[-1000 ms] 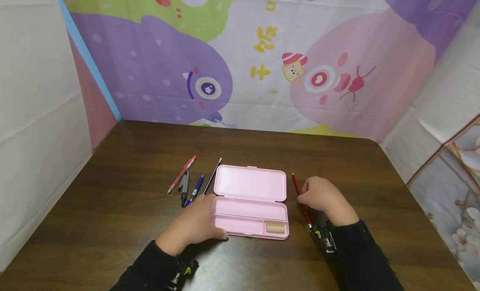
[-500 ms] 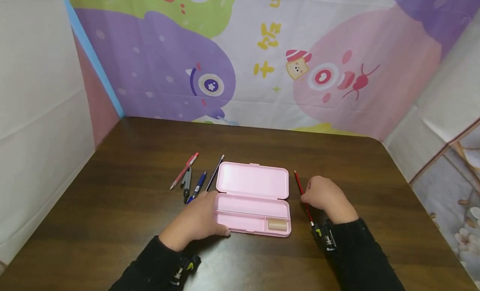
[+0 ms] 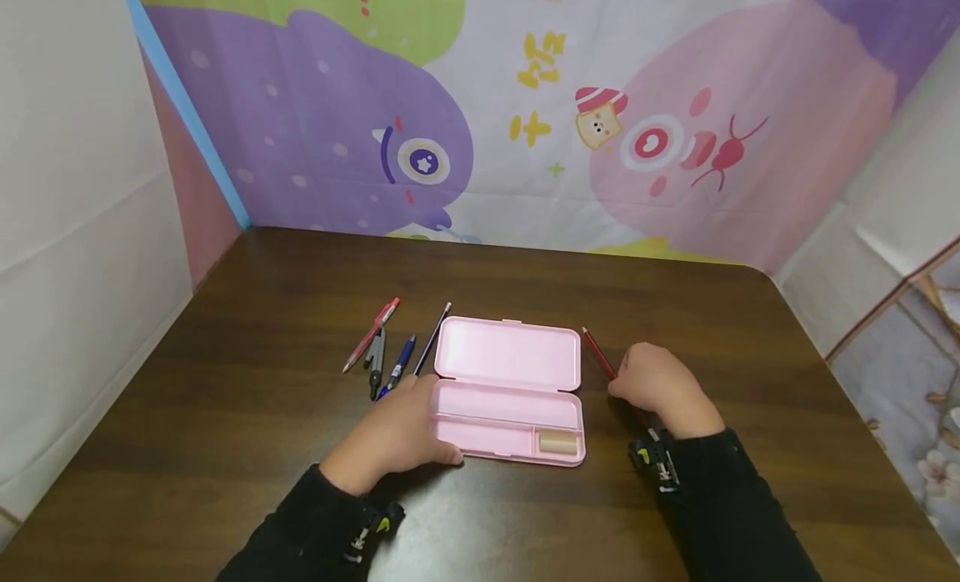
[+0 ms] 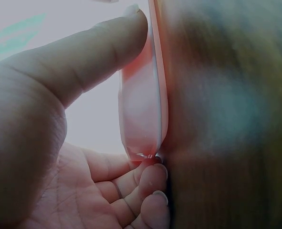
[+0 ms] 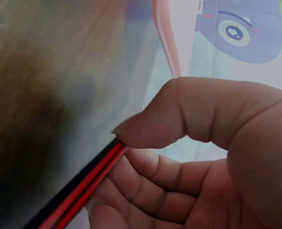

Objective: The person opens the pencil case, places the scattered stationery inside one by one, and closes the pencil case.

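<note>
A pink pencil case (image 3: 508, 353) lies open on the table, its lid folded back toward the far side. My left hand (image 3: 393, 428) grips the case's left end, thumb at the front edge; the left wrist view shows the thumb (image 4: 98, 50) and curled fingertips (image 4: 152, 183) against the pink wall. To the right of the case, my right hand (image 3: 663, 388) pinches a red-and-black pencil (image 3: 597, 352) between thumb and fingers, its point toward the far left. The pencil's striped shaft (image 5: 78, 191) shows in the right wrist view. A beige block (image 3: 557, 442) sits in the case's small front-right compartment.
Left of the case lie a red pen (image 3: 372, 335), a grey compass-like tool (image 3: 377, 365), a blue pen (image 3: 400, 363) and a dark pencil (image 3: 432, 338). A cartoon-printed cloth (image 3: 525, 190) hangs behind the brown table (image 3: 225, 449).
The pencil, earlier lying along the table under my right fingers, is now pinched and turned, its point swung left. My left hand stays on the case. The head view has shifted slightly.
</note>
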A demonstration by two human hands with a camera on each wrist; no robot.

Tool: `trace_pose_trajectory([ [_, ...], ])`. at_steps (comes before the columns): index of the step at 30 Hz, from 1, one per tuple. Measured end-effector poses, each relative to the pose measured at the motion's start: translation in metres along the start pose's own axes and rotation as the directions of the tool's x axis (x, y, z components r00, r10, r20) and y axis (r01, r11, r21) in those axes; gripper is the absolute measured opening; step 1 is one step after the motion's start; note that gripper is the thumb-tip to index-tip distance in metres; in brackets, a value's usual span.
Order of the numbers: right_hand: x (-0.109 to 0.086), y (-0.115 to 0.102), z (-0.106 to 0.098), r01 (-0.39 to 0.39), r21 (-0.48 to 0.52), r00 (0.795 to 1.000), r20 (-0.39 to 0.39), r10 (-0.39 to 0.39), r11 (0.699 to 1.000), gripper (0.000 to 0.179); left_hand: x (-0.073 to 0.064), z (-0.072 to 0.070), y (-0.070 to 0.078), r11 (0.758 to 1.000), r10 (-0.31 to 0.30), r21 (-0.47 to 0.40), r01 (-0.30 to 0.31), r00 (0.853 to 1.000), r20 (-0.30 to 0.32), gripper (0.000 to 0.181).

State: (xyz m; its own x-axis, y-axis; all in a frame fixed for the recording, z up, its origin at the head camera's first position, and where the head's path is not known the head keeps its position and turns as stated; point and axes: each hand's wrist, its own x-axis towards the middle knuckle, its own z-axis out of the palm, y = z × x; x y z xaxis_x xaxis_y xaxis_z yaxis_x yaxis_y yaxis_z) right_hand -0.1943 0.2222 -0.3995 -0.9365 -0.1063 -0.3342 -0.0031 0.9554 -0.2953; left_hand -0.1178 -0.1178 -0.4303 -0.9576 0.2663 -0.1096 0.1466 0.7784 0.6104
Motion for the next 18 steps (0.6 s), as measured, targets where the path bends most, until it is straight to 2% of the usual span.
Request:
trace_pose_trajectory([
  [10, -0.006, -0.005, -0.010, 0.030, 0.042, 0.996, -0.085, -0.027, 0.999, 0.016, 0.001, -0.003, 0.002, 1.000, 0.000, -0.004, 0.000, 1.000, 0.007, 0.091],
  [18, -0.011, -0.015, -0.011, 0.052, 0.063, 0.996, -0.070, -0.047, 0.997, 0.016, 0.000, -0.002, 0.001, 1.000, -0.001, 0.003, 0.001, 1.000, 0.010, 0.088],
])
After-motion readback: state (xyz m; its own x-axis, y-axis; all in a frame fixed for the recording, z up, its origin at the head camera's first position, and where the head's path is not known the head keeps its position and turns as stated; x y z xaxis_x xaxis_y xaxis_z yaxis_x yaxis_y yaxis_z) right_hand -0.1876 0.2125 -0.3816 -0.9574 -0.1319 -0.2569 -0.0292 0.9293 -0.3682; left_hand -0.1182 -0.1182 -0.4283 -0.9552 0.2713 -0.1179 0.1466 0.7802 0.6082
